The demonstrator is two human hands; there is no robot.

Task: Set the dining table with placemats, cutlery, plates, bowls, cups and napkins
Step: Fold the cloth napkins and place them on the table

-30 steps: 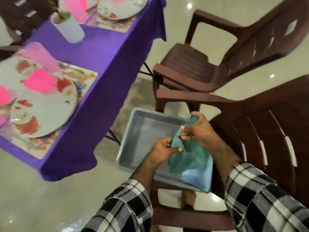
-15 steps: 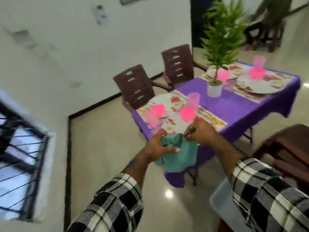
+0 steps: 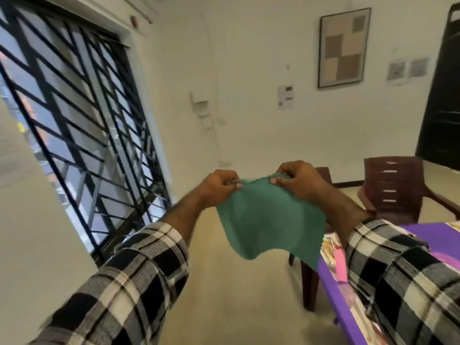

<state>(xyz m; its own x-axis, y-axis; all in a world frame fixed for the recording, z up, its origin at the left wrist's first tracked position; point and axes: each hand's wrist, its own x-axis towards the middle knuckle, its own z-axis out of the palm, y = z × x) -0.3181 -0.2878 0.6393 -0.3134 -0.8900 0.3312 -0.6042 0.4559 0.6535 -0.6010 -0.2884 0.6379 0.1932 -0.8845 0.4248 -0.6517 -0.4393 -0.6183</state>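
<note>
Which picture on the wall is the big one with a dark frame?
The framed picture with tan and brown squares, high on the wall above the brown chair. The small papers to its right and the paper sheet lower left have no frame.

Green napkin (image 3: 268,220): soft matt cloth, limp. Sleeves (image 3: 139,277): woven checked fabric. Desk cover (image 3: 341,302): purple cloth, matt. Chair (image 3: 395,188): brown moulded plastic, slight sheen. Window grille (image 3: 74,115): black metal bars. Floor (image 3: 236,295): smooth, pale. Walls: matt paint.
</note>
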